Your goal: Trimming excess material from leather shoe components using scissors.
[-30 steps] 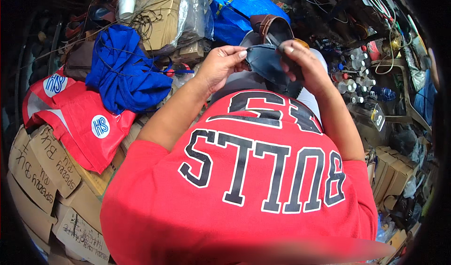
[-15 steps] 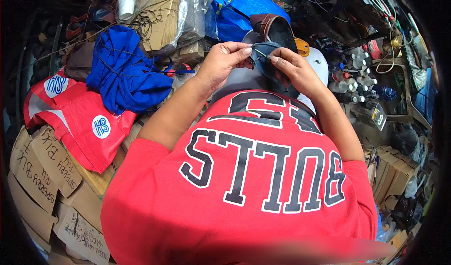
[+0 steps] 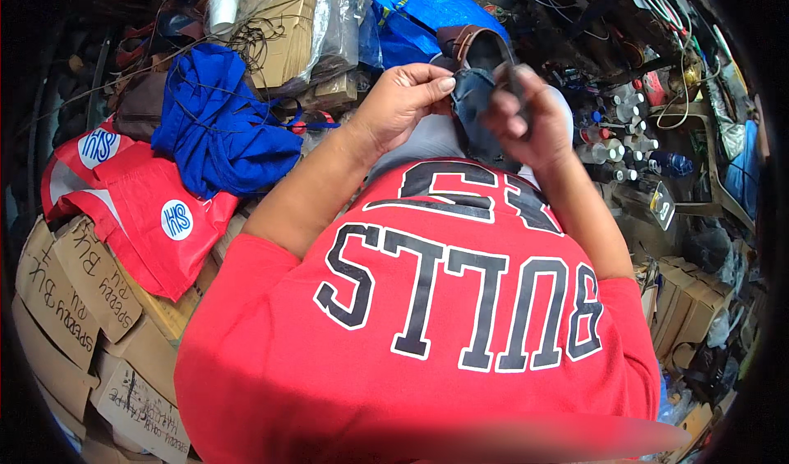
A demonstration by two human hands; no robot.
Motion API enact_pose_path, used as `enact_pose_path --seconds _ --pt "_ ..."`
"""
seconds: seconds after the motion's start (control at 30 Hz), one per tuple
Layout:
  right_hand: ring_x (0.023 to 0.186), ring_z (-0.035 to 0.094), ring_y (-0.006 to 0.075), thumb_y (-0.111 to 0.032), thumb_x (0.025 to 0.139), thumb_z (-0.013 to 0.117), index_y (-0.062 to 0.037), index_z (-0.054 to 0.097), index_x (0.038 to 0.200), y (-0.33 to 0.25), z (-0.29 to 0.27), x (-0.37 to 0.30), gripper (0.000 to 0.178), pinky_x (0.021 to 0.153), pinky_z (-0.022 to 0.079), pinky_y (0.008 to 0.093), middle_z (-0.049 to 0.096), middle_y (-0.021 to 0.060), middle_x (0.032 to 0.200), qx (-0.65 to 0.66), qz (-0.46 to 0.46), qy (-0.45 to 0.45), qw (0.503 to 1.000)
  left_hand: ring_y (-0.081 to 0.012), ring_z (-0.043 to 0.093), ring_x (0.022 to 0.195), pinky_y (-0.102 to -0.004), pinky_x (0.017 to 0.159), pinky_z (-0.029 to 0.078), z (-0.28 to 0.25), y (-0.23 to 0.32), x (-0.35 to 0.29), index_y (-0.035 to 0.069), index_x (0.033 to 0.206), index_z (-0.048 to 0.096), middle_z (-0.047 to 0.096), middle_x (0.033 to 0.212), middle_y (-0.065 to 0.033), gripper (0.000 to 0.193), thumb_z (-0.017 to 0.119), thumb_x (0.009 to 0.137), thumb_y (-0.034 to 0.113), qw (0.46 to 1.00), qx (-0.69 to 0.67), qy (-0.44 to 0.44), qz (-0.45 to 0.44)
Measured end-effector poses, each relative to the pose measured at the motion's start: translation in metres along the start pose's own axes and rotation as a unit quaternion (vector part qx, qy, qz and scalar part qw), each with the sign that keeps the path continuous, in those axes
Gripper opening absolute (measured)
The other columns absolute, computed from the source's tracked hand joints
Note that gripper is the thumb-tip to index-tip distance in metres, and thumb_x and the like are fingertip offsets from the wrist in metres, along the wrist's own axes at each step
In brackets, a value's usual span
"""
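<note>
My left hand (image 3: 412, 102) pinches the upper left edge of a dark blue shoe piece (image 3: 474, 94) between thumb and fingers. The piece hangs over my lap, its lower part running down toward my shirt. At its right side is my right hand (image 3: 530, 119), smeared by motion, with its fingers curled around a dark, elongated tool (image 3: 519, 98); the tool's kind and tip do not show clearly. Just beyond the blue piece lies a brown leather shoe (image 3: 468, 36) with a dark inside. The right fingers partly hide the blue piece.
A blue cloth (image 3: 218, 127) and a red bag (image 3: 156, 226) lie to the left, above cardboard boxes (image 3: 70, 300). Several small bottles (image 3: 620, 143) stand at the right. A white cup (image 3: 223, 10), plastic-wrapped cardboard (image 3: 283, 41) and a blue plastic sheet (image 3: 427, 8) are at the back.
My right hand has moved right, turned and come away from the blue piece; a thin pale shaft seen across it before no longer shows. My left hand has shifted slightly right with the edge.
</note>
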State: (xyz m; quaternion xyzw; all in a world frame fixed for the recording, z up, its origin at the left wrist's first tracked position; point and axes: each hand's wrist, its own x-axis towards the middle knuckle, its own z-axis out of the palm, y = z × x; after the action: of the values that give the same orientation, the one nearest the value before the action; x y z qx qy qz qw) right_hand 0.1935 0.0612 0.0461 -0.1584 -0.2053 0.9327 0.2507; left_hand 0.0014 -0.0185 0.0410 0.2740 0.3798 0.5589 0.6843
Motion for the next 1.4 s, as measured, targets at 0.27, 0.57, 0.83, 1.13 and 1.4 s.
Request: enact_pose_path --seconds 0.27,0.57,0.83,1.13,1.4 --pt "0.071 0.048 0.005 -0.025 0.079 0.068 -0.0045 0.057 0.101 -0.024 0.021 0.003 0.033 0.063 0.04 0.018 0.054 -0.0006 0.081 -0.511 -0.169 0.058 0.841 -0.0104 0.056 0.076 -0.0242 0.07 0.044 -0.006 0.005 -0.007 0.001 0.102 0.06 0.063 0.087 -0.0027 0.019 0.053 0.089 0.014 0.995 0.099 0.006 -0.008" --pt "0.063 0.047 0.0035 -0.014 0.076 0.07 -0.0057 0.057 0.094 -0.015 0.026 0.015 0.024 0.056 0.038 0.0177 0.054 -0.0031 0.075 -0.483 -0.132 0.102 0.859 -0.0058 0.055 0.078 -0.0195 0.07 0.044 0.019 0.026 -0.006 0.0 0.108 0.057 0.062 0.089 -0.0019 0.025 0.058 0.086 0.013 0.97 0.223 0.027 0.095" --pt "0.055 0.044 0.0033 -0.018 0.077 0.069 -0.0069 0.058 0.092 -0.011 0.021 0.012 0.022 0.049 0.034 0.0179 0.052 -0.0041 0.068 -0.451 -0.09 0.109 0.881 -0.0063 0.057 0.074 -0.0192 0.068 0.046 0.01 0.016 -0.001 -0.003 0.097 0.06 0.064 0.085 -0.0049 0.019 0.064 0.08 0.005 0.954 0.276 0.079 0.082" --pt "0.062 0.049 0.0044 -0.026 0.091 0.048 -0.0053 0.058 0.098 -0.004 0.03 -0.021 0.024 0.049 0.04 0.0183 0.052 -0.002 0.071 -0.498 -0.038 0.103 0.86 -0.0062 0.057 0.071 -0.0187 0.066 0.046 0.003 0.012 -0.002 -0.002 0.093 0.06 0.064 0.081 -0.0045 0.016 0.065 0.079 0.005 0.953 0.252 0.138 0.102" --pt "0.06 0.048 0.005 -0.027 0.092 0.049 -0.0055 0.057 0.099 0.001 0.029 -0.015 0.025 0.048 0.039 0.0192 0.052 -0.0015 0.07 -0.517 -0.009 0.118 0.847 -0.0044 0.055 0.068 -0.0176 0.062 0.044 0.012 0.012 -0.003 -0.002 0.091 0.061 0.063 0.078 -0.0026 0.014 0.065 0.079 0.004 0.931 0.307 0.143 0.133"
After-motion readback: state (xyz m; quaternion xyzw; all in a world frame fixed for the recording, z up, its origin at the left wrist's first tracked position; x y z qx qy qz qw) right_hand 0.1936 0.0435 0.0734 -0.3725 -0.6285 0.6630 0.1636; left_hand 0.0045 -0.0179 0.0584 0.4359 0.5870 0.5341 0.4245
